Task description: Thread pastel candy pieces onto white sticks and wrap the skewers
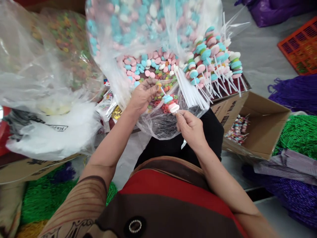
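My right hand (pixel 191 126) is closed round the white stick of a candy skewer (pixel 170 103), which tilts up to the left. White, pink, red and blue candies are threaded on it. At its upper end my left hand (pixel 143 96) pinches a small yellow-orange gummy ring (pixel 158 85) against the stick's tip. Whether the stick passes through this ring is hard to tell. Beneath my hands, red gummy rings (pixel 165 108) lie in a clear plastic bag (pixel 158 127). Loose pink, blue and white candies (pixel 135 68) lie just beyond.
White sticks (pixel 188 87) lie fanned beside several finished candy skewers (pixel 213 49) on the right. Bulging bags of candies (pixel 138 23) and gummy rings (pixel 66 36) stand behind. An open cardboard box (pixel 267 122) holds wrapped skewers. An orange crate (pixel 302 46) is at far right.
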A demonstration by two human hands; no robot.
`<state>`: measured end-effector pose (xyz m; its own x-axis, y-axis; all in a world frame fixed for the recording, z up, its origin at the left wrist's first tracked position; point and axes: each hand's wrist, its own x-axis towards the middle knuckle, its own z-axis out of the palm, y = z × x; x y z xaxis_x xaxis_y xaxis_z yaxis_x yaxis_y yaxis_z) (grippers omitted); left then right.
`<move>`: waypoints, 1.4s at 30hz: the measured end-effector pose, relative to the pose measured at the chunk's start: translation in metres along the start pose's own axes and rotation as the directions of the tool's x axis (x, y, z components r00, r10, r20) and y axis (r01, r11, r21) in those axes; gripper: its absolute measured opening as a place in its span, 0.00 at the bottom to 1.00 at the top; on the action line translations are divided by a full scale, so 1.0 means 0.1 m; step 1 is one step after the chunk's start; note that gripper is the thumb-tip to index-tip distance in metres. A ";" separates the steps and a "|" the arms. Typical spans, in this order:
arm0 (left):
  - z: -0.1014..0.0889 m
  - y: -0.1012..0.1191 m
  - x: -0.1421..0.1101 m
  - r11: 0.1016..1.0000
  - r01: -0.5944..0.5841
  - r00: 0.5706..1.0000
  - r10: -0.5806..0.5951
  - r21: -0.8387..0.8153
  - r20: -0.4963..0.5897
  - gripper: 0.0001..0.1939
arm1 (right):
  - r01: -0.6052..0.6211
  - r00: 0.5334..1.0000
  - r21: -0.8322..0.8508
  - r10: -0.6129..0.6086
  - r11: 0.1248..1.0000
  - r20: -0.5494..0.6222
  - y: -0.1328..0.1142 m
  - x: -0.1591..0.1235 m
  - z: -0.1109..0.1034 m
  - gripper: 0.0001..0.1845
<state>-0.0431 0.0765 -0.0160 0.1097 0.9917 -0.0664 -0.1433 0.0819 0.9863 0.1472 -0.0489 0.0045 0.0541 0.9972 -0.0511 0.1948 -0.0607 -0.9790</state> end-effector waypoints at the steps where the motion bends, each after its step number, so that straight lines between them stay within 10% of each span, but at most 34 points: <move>1: 0.02 0.00 -0.02 1.000 0.000 1.000 0.000 -0.025 -0.001 0.15 | 0.008 1.000 -0.012 -0.009 1.000 -0.010 0.01 0.00 0.01 0.13; 15: 0.08 -0.17 -0.13 0.969 -0.236 0.969 0.228 0.073 0.097 0.21 | 0.112 0.992 -0.209 -0.122 0.971 -0.037 -0.05 -0.08 -0.07 0.15; 25: 0.08 0.04 -0.27 0.747 -0.523 0.852 0.452 0.410 0.264 0.16 | -0.081 0.997 0.109 0.080 0.991 0.016 0.09 0.19 0.07 0.21; 32: -0.26 0.18 0.27 0.727 -0.341 0.933 0.339 0.596 0.121 0.16 | -0.158 0.987 0.344 0.162 0.926 0.017 0.12 0.32 0.07 0.23; 42: -0.30 0.14 0.94 0.150 -0.030 0.998 0.062 0.988 0.021 0.16 | -0.214 0.976 0.473 0.202 0.854 0.078 0.06 0.20 -0.02 0.25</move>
<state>-0.0645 0.1734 -0.0125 0.1215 0.9926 -0.0022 0.9473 -0.1153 0.2990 0.1512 -0.0291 -0.0017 0.0155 0.9648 -0.2626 -0.3087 -0.2452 -0.9190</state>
